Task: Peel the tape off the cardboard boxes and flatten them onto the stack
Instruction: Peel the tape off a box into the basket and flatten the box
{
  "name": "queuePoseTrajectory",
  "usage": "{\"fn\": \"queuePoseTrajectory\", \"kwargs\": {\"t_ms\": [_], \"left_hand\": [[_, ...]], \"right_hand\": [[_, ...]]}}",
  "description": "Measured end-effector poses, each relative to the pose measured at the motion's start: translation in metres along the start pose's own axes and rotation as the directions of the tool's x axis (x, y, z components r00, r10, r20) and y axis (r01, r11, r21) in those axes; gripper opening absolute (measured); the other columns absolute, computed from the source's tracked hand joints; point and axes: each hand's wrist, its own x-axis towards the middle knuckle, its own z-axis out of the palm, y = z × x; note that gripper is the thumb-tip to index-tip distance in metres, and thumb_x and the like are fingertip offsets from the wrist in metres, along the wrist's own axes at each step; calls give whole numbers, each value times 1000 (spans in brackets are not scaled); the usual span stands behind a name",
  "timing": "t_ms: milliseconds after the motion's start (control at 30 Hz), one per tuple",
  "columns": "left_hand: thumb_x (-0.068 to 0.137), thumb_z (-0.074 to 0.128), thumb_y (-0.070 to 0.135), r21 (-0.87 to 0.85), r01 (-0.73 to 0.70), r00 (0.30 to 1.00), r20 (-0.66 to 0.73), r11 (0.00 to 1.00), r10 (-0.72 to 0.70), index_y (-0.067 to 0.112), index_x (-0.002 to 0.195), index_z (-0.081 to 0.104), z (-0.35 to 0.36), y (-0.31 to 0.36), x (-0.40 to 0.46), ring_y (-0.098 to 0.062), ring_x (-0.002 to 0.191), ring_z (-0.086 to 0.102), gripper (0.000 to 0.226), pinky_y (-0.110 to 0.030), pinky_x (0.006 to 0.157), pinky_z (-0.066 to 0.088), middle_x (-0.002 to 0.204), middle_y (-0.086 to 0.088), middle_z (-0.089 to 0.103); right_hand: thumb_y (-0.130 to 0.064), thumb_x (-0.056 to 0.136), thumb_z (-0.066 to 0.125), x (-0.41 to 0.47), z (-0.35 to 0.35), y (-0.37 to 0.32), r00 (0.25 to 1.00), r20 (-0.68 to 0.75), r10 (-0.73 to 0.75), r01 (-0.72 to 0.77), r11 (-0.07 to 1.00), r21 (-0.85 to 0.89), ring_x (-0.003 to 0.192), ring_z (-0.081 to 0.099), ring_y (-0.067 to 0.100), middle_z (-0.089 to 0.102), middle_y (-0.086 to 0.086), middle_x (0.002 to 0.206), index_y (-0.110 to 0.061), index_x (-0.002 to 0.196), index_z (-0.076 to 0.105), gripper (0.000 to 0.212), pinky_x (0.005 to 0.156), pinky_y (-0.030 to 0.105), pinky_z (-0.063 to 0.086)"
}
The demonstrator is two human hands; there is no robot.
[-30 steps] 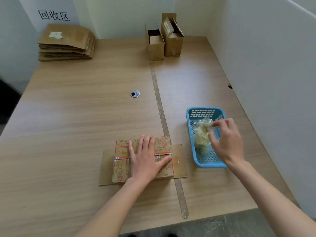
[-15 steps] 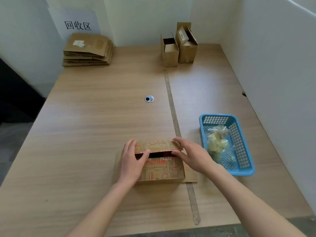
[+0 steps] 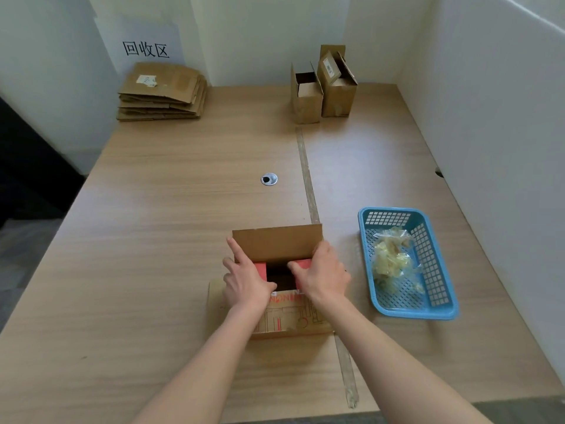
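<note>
- Wooden table (image 3: 183, 240) in a white-walled corner, a paper sign (image 3: 146, 49) with dark characters on the wall at the far left.
- Printed box (image 3: 282, 304) at the near edge of the table, just left of the blue basket (image 3: 440, 301) and apart from it.
- A second ago: lay closed and pressed flat under the left hand, while the right hand reached into the basket with tape.
- Half a second ago: both hands back on the box, far flap only just lifted.
- Now: far flap (image 3: 276, 243) stood raised, plain brown inside turned toward the camera, dark opening showing below it.
- Left hand (image 3: 246, 278) rested on the box's left side, index finger stretched up along the flap's left edge, other fingers loosely curled at the red inner flap; firm pinch or mere press could not be told.
- Right hand (image 3: 324, 275) curled over the right side, fingers hooked on the red inner flap at the opening.
- Crumpled tape (image 3: 389, 258) lay in the basket, touched by neither hand.
- Judged from this: peeling on this box seemingly finished, box being opened out for collapsing; flattening not yet done.
- Flattened stack (image 3: 162, 93) far left of the basket, below the sign, waited for it.
- Two upright open boxes (image 3: 324, 90) at the table's back edge, beyond the basket, apparently yet to be handled.
</note>
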Motion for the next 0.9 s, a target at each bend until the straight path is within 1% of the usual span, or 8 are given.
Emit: {"fn": "queuePoseTrajectory", "kwargs": {"t_ms": [100, 200, 333, 433, 500, 633, 833, 900], "left_hand": [[77, 83, 33, -106, 16, 997, 80, 994, -8, 26, 157, -25, -9, 3, 10, -35, 121, 57, 134, -40, 86, 48, 143, -15, 46], [79, 78, 32, -314, -7, 995, 95, 950, 39, 35, 160, -13, -32, 1, 18, -32, 123, 55, 123, -41, 98, 48, 140, -9, 52], [78, 69, 19, -733, -100, 990, -7, 672, 140, 41, 159, 18, -75, 11, 34, -23, 116, 60, 98, -45, 103, 51, 132, 1, 62], [84, 54, -3, -889, -146, 978, -63, 435, 199, 38, 154, 38, -103, 8, 47, -8, 78, 53, 83, -27, 95, 48, 80, 15, 60], [83, 47, -18, -901, -198, 964, -107, 385, 245, 43, 140, 55, -110, -3, 49, -3, 70, 51, 84, -18, 81, 47, 77, 24, 64], [76, 38, -34, -825, -259, 939, -94, 503, 330, 37, 116, 72, -88, -30, 39, -4, 133, 53, 88, -20, 108, 44, 136, 18, 62], [75, 48, -27, -338, -524, 839, -49, 782, 541, 25, 137, 62, -35, -100, 31, 26, 133, 27, 83, 1, 107, 24, 159, 28, 25], [81, 57, -20, -268, -543, 820, 36, 796, 572, 18, 145, 54, -25, -118, 30, 11, 142, 29, 74, 2, 108, 19, 162, 24, 17]], "right_hand": [[-52, 77, 77, 1, -5, -5, 984, 180, -2, 16, 997, -78, 110, 62, 33, 47, 6, 129, -19, 136, 25, 85, 73, 39, 42], [-29, 79, 72, 12, -33, -12, 953, 282, -111, 77, 989, 129, 112, 59, 34, 48, 9, 135, -24, 140, 17, 82, 90, 44, 52], [-21, 78, 66, 38, -91, -15, 920, 226, -321, 224, 902, 370, 102, 65, 32, 54, 11, 137, -45, 142, 3, 93, 88, 43, 54], [-7, 87, 63, 58, -122, -1, 908, 241, -343, 192, 852, 487, 132, 53, 31, 31, 5, 162, -47, 152, -7, 104, 105, 39, 46], [6, 86, 55, 60, -130, 15, 900, 162, -405, 311, 856, 413, 139, 47, 23, 38, -7, 158, -41, 158, 9, 98, 110, 24, 38], [18, 76, 40, 42, -113, 35, 795, 113, -596, 553, 788, 269, 144, 37, 9, 40, -15, 155, -35, 149, 47, 91, 112, 7, 23], [10, 85, 40, 7, -31, 58, 678, 453, -578, 653, 757, -11, 150, 30, 20, 12, -11, 168, -45, 155, 31, 90, 115, 40, 40], [5, 88, 42, 1, -8, 57, 700, 470, -538, 628, 777, -45, 145, 39, 24, 16, -11, 168, -45, 154, 34, 83, 104, 41, 49]]}}
